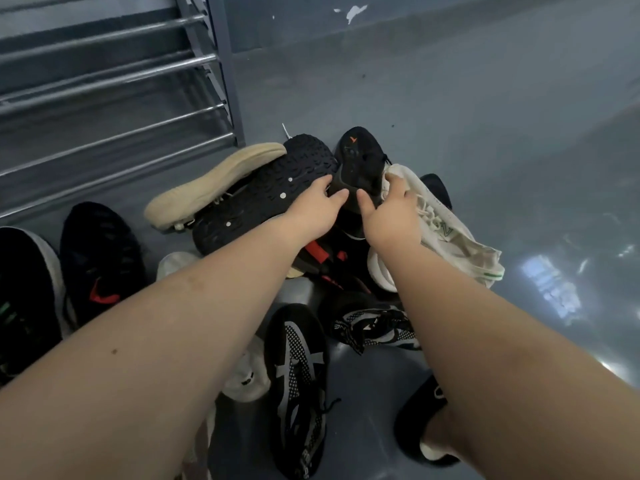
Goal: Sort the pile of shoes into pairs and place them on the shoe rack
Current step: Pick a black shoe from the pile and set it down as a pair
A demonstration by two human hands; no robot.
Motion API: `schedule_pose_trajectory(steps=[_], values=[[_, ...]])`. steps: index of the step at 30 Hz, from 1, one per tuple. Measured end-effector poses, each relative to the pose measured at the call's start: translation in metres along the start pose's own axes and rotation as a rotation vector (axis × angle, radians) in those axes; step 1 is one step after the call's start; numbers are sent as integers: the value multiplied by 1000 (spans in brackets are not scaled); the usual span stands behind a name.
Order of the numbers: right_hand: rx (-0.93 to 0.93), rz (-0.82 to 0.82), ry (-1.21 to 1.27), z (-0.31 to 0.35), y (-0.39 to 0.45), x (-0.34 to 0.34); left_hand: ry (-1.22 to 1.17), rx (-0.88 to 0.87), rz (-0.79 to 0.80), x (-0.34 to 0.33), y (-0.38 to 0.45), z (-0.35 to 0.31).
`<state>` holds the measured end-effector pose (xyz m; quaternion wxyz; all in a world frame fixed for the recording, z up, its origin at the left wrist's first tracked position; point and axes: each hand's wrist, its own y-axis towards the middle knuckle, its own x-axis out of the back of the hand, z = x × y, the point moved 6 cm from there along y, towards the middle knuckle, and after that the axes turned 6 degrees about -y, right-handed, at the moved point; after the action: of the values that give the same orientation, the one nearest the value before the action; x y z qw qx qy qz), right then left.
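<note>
A pile of shoes lies on the grey floor in front of the metal shoe rack (104, 81), whose bars hold nothing. On top of the pile are an upturned black studded sole (263, 192), a beige sole (207, 185), a black shoe with an orange mark (360, 157) and a cream knit shoe (450, 233). My left hand (311, 209) reaches over the black sole with fingers straight, tips at the orange-marked shoe. My right hand (391, 213) is spread beside it, thumb on that black shoe and fingertips on the cream shoe's edge. Neither hand grips anything.
Two black-and-white patterned shoes (298, 375) (377, 330) lie near me, with a white shoe (246, 375) under my left arm. A dark shoe with a red mark (100, 265) and a black shoe (20, 306) stand at the left. My foot in a black slipper (422, 420) is at lower right.
</note>
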<state>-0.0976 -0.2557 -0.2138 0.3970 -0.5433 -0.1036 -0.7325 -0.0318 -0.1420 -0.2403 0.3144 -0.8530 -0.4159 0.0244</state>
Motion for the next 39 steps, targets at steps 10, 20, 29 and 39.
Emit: schedule_pose_trajectory(steps=[10,20,29,39], values=[[-131,28,315,3,2,-17,-262,114,-36,-10,14,7],[-149,-63,460,16,-65,-16,-662,225,-83,17,-18,15],[-364,83,968,30,-131,-35,-671,166,-27,52,-108,26],[-109,352,814,44,-227,-72,-699,219,136,92,-236,94]])
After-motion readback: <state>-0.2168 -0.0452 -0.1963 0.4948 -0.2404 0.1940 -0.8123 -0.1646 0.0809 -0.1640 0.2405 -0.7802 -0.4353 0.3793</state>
